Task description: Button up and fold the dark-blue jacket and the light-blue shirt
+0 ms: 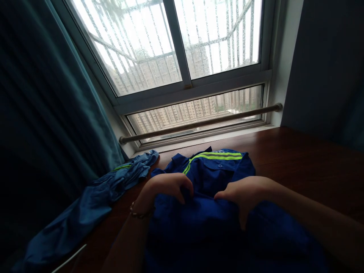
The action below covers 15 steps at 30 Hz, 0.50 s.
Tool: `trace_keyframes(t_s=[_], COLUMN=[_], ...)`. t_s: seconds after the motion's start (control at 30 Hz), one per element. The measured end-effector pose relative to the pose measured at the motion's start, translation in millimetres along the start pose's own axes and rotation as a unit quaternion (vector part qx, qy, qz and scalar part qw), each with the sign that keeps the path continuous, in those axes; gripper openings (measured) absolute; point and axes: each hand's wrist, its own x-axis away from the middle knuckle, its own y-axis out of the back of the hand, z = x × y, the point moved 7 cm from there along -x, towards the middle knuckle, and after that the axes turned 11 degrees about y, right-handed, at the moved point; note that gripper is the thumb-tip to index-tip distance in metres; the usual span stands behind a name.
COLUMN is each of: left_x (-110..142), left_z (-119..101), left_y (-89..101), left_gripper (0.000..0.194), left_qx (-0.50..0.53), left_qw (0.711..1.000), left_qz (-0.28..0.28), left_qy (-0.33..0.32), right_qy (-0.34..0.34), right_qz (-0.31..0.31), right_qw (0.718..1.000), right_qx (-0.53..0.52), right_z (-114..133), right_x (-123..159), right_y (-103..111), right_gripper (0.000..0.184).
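Dark-blue jacket, striped yellow-green, lies on a wooden surface. Left hand and right hand both touch its cloth; shadow obscures their grip. Left of the jacket: a crumpled lighter-blue garment, a thin white cord and a curtain. Beyond the jacket: a window with a rail.

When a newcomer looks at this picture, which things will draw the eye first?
The window at the top middle is by far the brightest thing. Below it, yellow-green stripes stand out on a dark blue jacket, with the left hand and right hand on its cloth. A paler blue garment lies on the left, near the curtain.
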Motion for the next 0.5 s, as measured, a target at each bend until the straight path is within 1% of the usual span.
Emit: trace_keyframes(t_s=[0.07,0.1,0.13,0.17,0.2,0.23,0.27,0.3,0.33,0.37,0.4,0.47,0.5], left_x=[7.7,13.9,21.5,30.7,42.2,56.2,71.9,87.1,100.7,112.3,121.8,137.4,143.6], left_z=[7.1,11.7,17.7,26.0,36.9,49.9,63.4,76.2,87.8,98.4,108.9,133.5,149.1], left_y=[13.3,23.3,35.2,48.9,63.8,77.9,88.8,95.7,99.0,99.8,98.8,92.6,87.8], left_gripper=[0.027,0.023,0.021,0.021,0.021,0.022,0.022,0.023,0.023,0.023,0.023,0.026,0.028], left_qx=[0.017,0.026,0.037,0.048,0.058,0.064,0.063,0.054,0.038,0.016,-0.004,-0.028,-0.026], left_qw=[0.999,0.997,0.991,0.979,0.956,0.919,0.869,0.814,0.758,0.704,0.656,0.569,0.535], left_qz=[-0.038,-0.077,-0.13,-0.199,-0.286,-0.381,-0.471,-0.545,-0.599,-0.639,-0.665,-0.693,-0.696], left_qy=[-0.01,-0.014,-0.011,0.004,0.035,0.081,0.136,0.194,0.253,0.308,0.358,0.442,0.477], right_qy=[-0.007,0.003,0.016,0.029,0.038,0.042,0.044,0.045,0.044,0.046,0.048,0.053,0.056], right_qz=[-0.006,-0.01,-0.008,-0.003,0.001,0.0,-0.009,-0.027,-0.048,-0.067,-0.079,-0.077,-0.073], right_qw=[1.0,1.0,1.0,0.999,0.999,0.998,0.997,0.996,0.995,0.994,0.994,0.994,0.994], right_qx=[0.015,0.005,-0.01,-0.025,-0.039,-0.052,-0.063,-0.069,-0.072,-0.07,-0.065,-0.06,-0.065], right_z=[-6.6,-12.6,-20.0,-27.9,-35.8,-43.2,-49.5,-54.6,-58.5,-61.1,-63.2,-67.2,-69.6], right_x=[-1.2,-2.4,-4.1,-6.1,-8.3,-10.6,-12.8,-14.8,-16.3,-17.4,-18.3,-19.3,-19.5], right_y=[-0.7,-0.2,-0.2,-0.6,-1.0,-0.8,0.0,1.9,4.3,6.6,8.1,8.5,8.6], right_gripper=[0.081,0.079,0.077,0.075,0.073,0.07,0.067,0.065,0.063,0.062,0.059,0.051,0.043])
